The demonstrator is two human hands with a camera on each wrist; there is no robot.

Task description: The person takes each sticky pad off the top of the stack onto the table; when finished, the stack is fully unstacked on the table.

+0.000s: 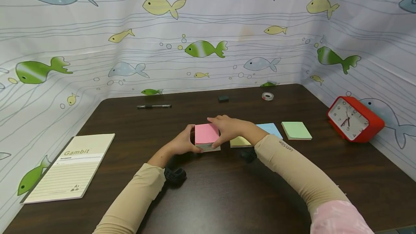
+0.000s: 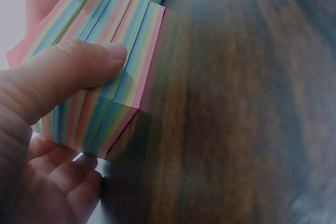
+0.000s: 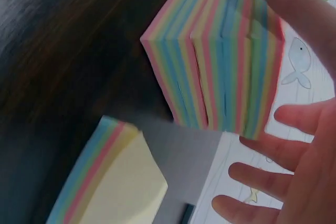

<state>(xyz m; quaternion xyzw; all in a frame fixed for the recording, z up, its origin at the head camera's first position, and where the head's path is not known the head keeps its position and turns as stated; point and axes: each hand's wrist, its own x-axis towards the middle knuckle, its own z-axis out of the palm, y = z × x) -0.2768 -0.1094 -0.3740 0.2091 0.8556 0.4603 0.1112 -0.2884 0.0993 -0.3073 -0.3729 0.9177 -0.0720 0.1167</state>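
Between both hands stands a thick stack of sticky notes (image 1: 206, 134), pink on top with rainbow-striped sides. My left hand (image 1: 182, 141) holds its left side; in the left wrist view the thumb (image 2: 79, 69) presses on the striped face, fingers bent round behind. From the right, my right hand (image 1: 230, 128) spans the stack, thumb at the front corner and index finger at the back edge. Its other fingers (image 3: 262, 182) spread away from the paper in the right wrist view. A yellow sticky note pad (image 1: 239, 142) lies just right of the stack, partly under the right forearm.
Blue (image 1: 270, 129) and green (image 1: 296, 130) note pads lie to the right, before a red alarm clock (image 1: 355, 119). Toward the back are a pen (image 1: 154, 106), a small dark block (image 1: 223, 98) and a tape roll (image 1: 267, 96). A notebook (image 1: 69, 169) lies at left. Fish-print curtains border the table.
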